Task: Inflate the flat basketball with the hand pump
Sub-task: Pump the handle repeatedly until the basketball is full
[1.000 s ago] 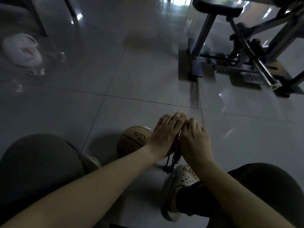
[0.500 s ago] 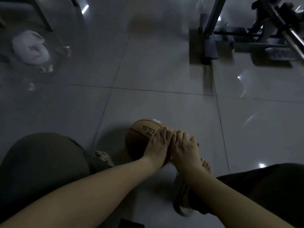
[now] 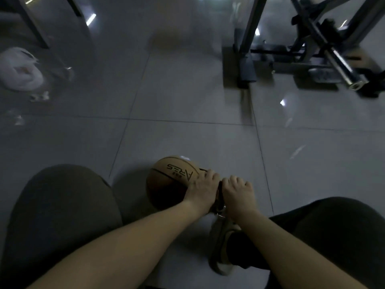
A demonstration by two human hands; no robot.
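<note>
A brown basketball (image 3: 168, 180) with black lettering rests on the grey tiled floor between my knees. Right of it stands the hand pump (image 3: 219, 202), almost wholly hidden; only a dark sliver and a metal bit near its foot show. My left hand (image 3: 202, 189) and my right hand (image 3: 237, 192) sit side by side, both closed over the pump handle, pressed low near the floor. My left hand also overlaps the ball's right side. The hose and needle are hidden.
My right foot in a beige clog (image 3: 220, 247) is beside the pump base. A metal exercise frame (image 3: 308, 51) stands at the far right. A white plastic bag (image 3: 19, 69) lies far left by dark furniture legs (image 3: 39, 28).
Both hands have gone down with the pump handle, from above the ball's height to close to the floor. My fingers, stretched out a second ago, are now curled. The view tilted downward.
</note>
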